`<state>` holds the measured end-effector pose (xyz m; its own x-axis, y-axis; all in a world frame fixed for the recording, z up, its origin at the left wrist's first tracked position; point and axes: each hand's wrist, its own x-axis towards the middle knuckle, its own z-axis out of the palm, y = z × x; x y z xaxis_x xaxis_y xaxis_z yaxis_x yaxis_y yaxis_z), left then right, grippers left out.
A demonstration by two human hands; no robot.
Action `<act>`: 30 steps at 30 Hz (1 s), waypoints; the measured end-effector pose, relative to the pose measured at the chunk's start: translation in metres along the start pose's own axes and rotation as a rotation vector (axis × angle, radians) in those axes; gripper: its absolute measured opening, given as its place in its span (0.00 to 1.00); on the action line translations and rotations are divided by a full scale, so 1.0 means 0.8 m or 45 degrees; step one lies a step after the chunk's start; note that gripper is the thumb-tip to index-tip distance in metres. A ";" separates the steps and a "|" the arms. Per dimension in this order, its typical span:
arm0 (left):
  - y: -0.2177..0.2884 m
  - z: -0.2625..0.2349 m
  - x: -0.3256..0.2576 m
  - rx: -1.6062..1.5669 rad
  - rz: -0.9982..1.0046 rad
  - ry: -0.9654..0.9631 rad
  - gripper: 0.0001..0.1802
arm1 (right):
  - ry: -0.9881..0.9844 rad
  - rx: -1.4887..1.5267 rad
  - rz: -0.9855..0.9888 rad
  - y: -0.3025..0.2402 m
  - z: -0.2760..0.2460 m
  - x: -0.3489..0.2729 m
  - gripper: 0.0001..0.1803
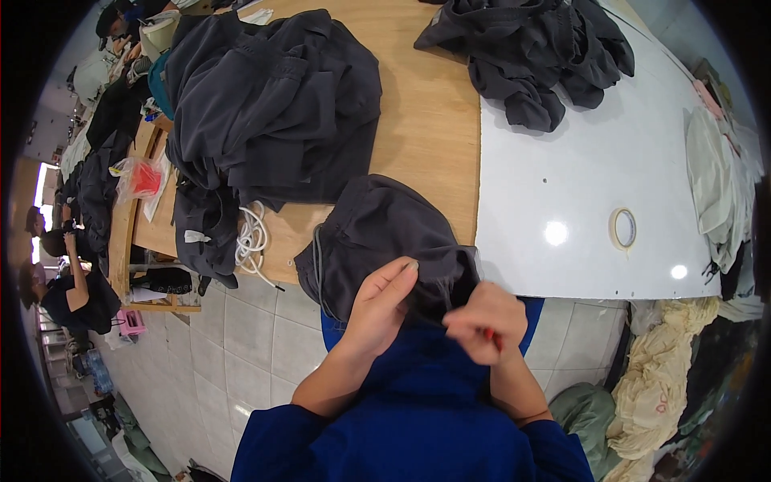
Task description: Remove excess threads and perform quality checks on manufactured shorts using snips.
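head view: we hold a dark grey garment at the near edge of the wooden table, its bunched hem drawn toward our chest. our left hand grips the fabric, fingers wrapped over a fold. our right hand is clenched, pinching cloth together with a small red tool. white cords hang just beside the garment. behind it lies a pile of dark garments, another heap farther right. a tape roll rests on the white board. pale tiles cover the floor; cream fabric is heaped at right.
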<state>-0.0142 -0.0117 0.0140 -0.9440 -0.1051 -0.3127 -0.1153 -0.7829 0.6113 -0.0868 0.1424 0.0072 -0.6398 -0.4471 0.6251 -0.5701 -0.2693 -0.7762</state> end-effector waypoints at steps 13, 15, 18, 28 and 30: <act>0.005 0.006 0.000 0.114 0.224 -0.019 0.03 | 0.036 -0.394 0.301 -0.008 -0.031 0.000 0.23; 0.007 0.007 -0.002 0.212 0.259 0.006 0.04 | -0.079 -0.724 0.107 -0.015 -0.030 0.015 0.17; 0.008 0.009 -0.005 0.265 0.251 -0.023 0.04 | -0.097 -0.826 0.019 -0.015 -0.028 0.019 0.18; 0.011 0.015 -0.006 0.366 0.245 -0.027 0.05 | -0.143 -0.839 -0.031 -0.024 -0.026 0.020 0.17; 0.011 0.015 -0.006 0.389 0.235 -0.044 0.05 | -0.121 -0.866 -0.068 -0.023 -0.026 0.019 0.17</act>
<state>-0.0144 -0.0106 0.0299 -0.9669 -0.2030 -0.1549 -0.0238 -0.5324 0.8462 -0.0970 0.1580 0.0327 -0.5720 -0.5291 0.6268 -0.8159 0.2884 -0.5011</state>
